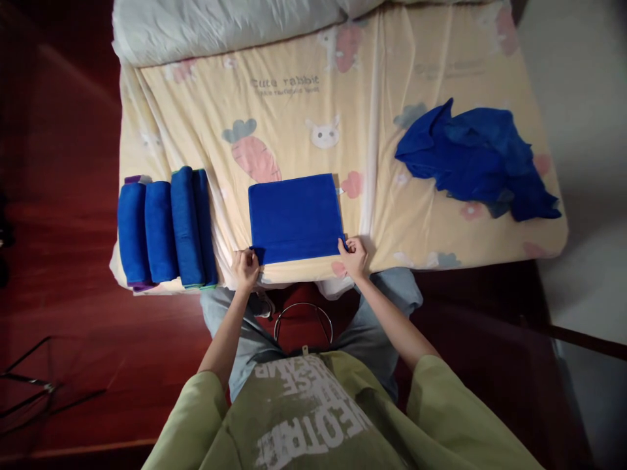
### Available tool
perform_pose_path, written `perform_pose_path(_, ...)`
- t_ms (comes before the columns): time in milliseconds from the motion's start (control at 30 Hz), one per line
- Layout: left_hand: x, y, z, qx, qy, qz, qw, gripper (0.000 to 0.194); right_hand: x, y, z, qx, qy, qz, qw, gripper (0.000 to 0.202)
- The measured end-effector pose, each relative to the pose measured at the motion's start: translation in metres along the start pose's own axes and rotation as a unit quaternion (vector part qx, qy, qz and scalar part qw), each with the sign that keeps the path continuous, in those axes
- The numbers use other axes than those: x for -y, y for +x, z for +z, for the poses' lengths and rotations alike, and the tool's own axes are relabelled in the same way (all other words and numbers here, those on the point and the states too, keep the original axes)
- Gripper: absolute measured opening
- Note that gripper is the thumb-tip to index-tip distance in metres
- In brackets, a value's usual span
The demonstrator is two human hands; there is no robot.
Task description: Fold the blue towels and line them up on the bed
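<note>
A blue towel (296, 212) lies flat as a neat rectangle near the front edge of the bed. At its near left corner, my left hand (245, 267) is closed with the cloth pinched in its fingers. My right hand (353, 256) grips the near right corner in the same way, thumb and fingers pressed together. Left of the towel, several rolled blue towels (159, 228) sit side by side, with purple and green edges showing. A loose heap of crumpled blue towels (482, 156) rests on the right part of the bed.
The bed carries a yellow sheet (298, 130) printed with carrots and rabbits. A pale quilt (220, 29) is bunched along the far side. Below the front edge are my knees and a metal stool ring (304, 305). A black folding stand (46, 388) is on the floor at left.
</note>
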State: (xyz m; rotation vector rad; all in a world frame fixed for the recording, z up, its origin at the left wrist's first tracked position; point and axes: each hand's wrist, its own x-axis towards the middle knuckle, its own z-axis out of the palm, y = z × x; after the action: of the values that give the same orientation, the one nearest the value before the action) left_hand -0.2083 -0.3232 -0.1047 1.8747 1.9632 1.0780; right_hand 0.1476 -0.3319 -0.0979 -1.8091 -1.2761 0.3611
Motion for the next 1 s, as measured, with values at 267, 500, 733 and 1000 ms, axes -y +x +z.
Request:
perform_pose_path(267, 0.002, 0.002, -0.003, 0.058, -0.022, 0.063, 0.996, 0.023, -0.009, -0.001, -0.004, 0.042, -0.002, -0.090, 0.995, 0.022)
perform_pose_path(500, -0.010, 0.002, -0.015, 0.109, 0.011, 0.083, 0.990, 0.033, -0.009, -0.001, -0.007, 0.104, -0.016, -0.163, 0.981, 0.038)
perform_pose_path(733, -0.018, 0.007, -0.024, 0.175, 0.029, 0.135, 0.975, 0.048, -0.012, -0.007, -0.008, 0.103, -0.065, -0.243, 0.962, 0.048)
perform_pose_path(1000, -0.010, 0.009, -0.016, 0.151, 0.014, 0.135, 0.979, 0.045, -0.003, 0.000, -0.012, 0.133, -0.029, -0.227, 0.964, 0.055)
